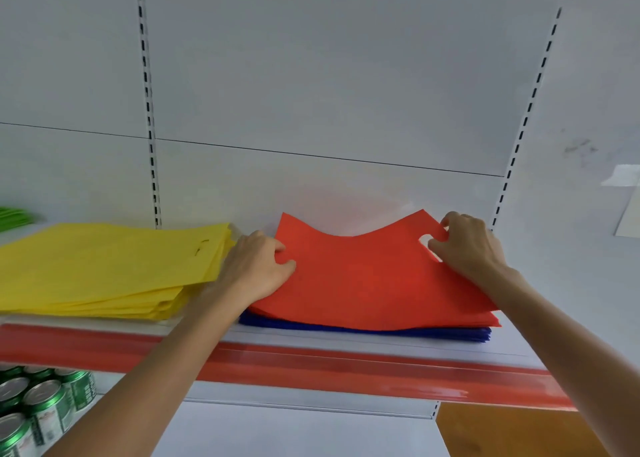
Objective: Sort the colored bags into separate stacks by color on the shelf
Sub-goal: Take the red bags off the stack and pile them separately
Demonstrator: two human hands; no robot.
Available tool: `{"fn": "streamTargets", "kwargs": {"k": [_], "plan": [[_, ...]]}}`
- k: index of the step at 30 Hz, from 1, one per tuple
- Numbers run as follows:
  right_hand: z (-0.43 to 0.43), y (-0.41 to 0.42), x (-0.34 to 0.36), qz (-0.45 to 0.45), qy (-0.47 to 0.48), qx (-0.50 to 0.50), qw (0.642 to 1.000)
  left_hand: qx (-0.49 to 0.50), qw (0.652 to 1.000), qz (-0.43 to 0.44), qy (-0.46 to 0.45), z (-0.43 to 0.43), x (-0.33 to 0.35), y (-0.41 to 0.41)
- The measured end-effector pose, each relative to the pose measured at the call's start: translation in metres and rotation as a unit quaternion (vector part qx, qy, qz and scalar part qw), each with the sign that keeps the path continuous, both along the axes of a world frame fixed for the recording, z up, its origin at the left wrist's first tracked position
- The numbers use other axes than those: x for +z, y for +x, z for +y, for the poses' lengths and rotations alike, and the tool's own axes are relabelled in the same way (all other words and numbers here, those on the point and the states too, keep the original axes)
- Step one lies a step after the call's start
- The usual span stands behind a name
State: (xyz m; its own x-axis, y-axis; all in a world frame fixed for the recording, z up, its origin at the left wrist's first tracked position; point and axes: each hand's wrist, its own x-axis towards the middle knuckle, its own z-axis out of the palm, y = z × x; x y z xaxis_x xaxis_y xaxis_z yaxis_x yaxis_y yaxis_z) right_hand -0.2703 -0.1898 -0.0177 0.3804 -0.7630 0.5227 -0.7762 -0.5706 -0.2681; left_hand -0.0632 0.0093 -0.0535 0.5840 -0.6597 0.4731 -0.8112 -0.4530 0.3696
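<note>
Head-camera view: a red bag (363, 276) lies uppermost on a pile on a shop shelf (311, 344), its far edge raised and sagging in the middle between a person's two hands. The left hand (256, 269) pinches the bag's left edge, thumb on top and fingers curled under. The right hand (467, 245) pinches the far right corner beside what looks like a handle cut-out, fingers bent tight around the material. More red layers show under the right hand, and beneath them a stack of blue bags (363, 332) rests flat on the shelf, its front edge sticking out below both wrists. Just outside the left hand sits a stack of yellow bags (104, 269), close to the knuckles. Farther out on that side, the tip of some green bags (14, 216) shows at the frame's edge. A red strip (311, 370) runs along the shelf front under both forearms. Green cans (41, 408) stand on the level below, under the left forearm.
</note>
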Motion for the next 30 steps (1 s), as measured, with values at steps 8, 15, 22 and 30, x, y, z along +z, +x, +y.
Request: {"fn": "streamTargets", "kwargs": {"k": [8, 15, 22, 30], "plan": [[0.056, 0.061, 0.037, -0.009, -0.034, 0.016, 0.999, -0.009, 0.997, -0.010, -0.075, 0.080, 0.039, 0.068], [0.157, 0.173, 0.029, -0.016, -0.038, 0.025, 0.999, 0.003, 0.997, -0.011, -0.075, 0.182, 0.035, 0.177], [0.258, 0.292, 0.020, 0.004, -0.027, 0.038, 0.999, 0.022, 0.999, -0.001, -0.043, 0.289, 0.041, 0.297], [0.329, 0.385, 0.038, 0.025, -0.068, 0.063, 0.995, 0.047, 0.997, 0.004, -0.062, 0.363, 0.038, 0.388]]}}
